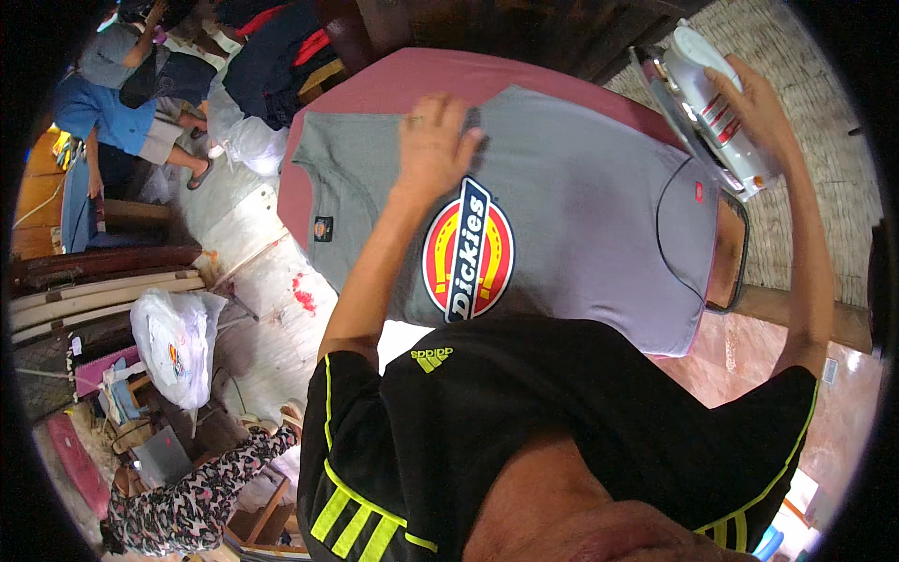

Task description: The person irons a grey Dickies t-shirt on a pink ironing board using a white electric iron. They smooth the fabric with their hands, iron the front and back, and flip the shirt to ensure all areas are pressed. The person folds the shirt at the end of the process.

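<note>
The left hand (434, 140) rests flat, thumb apart, on a grey shirt (585, 178) spread over a pink padded board (403, 80). From this hand, the shirt's long axis runs rightward to the hem, nearer the right hand (749, 101). That hand curls around a tilted iron (716, 122), apart from the left hand.

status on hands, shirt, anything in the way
Left fingers resting on grey shirt. Right fingers holding tilted iron. Shirt spread on pink board. Black cord across shirt near hem.
</note>
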A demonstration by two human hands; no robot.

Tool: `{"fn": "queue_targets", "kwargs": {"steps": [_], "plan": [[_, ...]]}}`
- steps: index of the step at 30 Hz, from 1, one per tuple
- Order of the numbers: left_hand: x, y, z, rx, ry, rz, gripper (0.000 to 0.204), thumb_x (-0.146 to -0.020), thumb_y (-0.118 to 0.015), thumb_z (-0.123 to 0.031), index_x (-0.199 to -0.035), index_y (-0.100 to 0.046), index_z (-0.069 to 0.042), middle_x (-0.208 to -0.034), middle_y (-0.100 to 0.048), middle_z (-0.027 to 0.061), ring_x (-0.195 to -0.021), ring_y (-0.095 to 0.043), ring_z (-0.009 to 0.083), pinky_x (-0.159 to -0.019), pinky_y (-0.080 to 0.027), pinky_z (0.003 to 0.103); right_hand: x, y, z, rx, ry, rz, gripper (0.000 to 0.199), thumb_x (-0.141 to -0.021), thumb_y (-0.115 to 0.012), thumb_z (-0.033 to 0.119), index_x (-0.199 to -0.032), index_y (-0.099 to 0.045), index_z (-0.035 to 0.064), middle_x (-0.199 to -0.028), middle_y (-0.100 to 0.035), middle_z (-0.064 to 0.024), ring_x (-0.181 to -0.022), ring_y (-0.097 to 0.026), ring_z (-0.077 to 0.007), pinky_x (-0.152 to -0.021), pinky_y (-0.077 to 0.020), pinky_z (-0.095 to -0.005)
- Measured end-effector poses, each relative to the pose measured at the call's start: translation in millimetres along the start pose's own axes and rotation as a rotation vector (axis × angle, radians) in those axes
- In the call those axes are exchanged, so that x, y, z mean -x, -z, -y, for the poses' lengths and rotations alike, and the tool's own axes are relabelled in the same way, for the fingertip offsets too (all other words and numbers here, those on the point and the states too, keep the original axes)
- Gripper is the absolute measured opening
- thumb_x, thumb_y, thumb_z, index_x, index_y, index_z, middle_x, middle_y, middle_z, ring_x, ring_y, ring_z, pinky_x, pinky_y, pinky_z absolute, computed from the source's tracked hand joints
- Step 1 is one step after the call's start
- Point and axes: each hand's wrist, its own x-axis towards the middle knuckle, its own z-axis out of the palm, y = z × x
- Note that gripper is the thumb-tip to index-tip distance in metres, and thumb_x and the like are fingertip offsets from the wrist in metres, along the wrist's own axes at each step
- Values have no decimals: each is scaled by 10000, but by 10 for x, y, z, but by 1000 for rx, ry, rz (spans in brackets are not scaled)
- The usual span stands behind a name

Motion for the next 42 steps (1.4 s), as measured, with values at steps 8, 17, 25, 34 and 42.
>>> {"fn": "queue_targets", "kwargs": {"steps": [8, 17, 25, 34, 42], "plan": [[-182, -545, -21, -163, -94, 156, 544, -971, -479, -456, -1442, -451, -187, -1531, -390, 88, -1406, -343, 407, -1123, -246, 599, 89, -1257, 224, -122, 132, 48, 410, -947, -612, 418, -1105, -599, 40, -837, -687, -249, -784, -689, -414, -698, -528, -465], [36, -215, 346, -388, 128, 127, 591, -985, -451, -463, -1468, -427, -123, -1574, -313, 139, -1468, -233, 380, -1147, -197, 587, -388, -1818, 630, -123, 273, 52, 380, -944, -621, 399, -1003, -561, 28, -784, -658, -274, -742, -653, -454, -664, -498, -521], [188, 300, 1291, -375, 362, -68, 883, -856, -590, -652, -1470, -384, -52, -1551, -316, 212, -1408, -312, 422, -1088, -251, 622, -553, -1970, 1142, -167, 570, 208, 319, -913, -657, 341, -956, -573, 36, -810, -660, -201, -777, -662, -392, -669, -502, -474], [225, 592, 1833, -172, 574, -185, 468, -855, -716, -409, -1070, -688, 6, -1008, -698, 214, -945, -666, 384, -777, -521, 439, -888, -2424, 2061, -137, 702, 85, 376, -925, -623, 411, -989, -592, 42, -836, -684, -221, -762, -671, -417, -671, -529, -499], [312, 883, 1755, -225, 804, -164, 324, -892, -650, -376, -925, -735, -65, -825, -698, 216, -831, -682, 399, -743, -520, 471, -1054, -2702, 2855, -70, 599, 88, 412, -954, -573, 443, -1028, -599, 39, -853, -684, -249, -781, -681, -424, -690, -538, -508]]}}
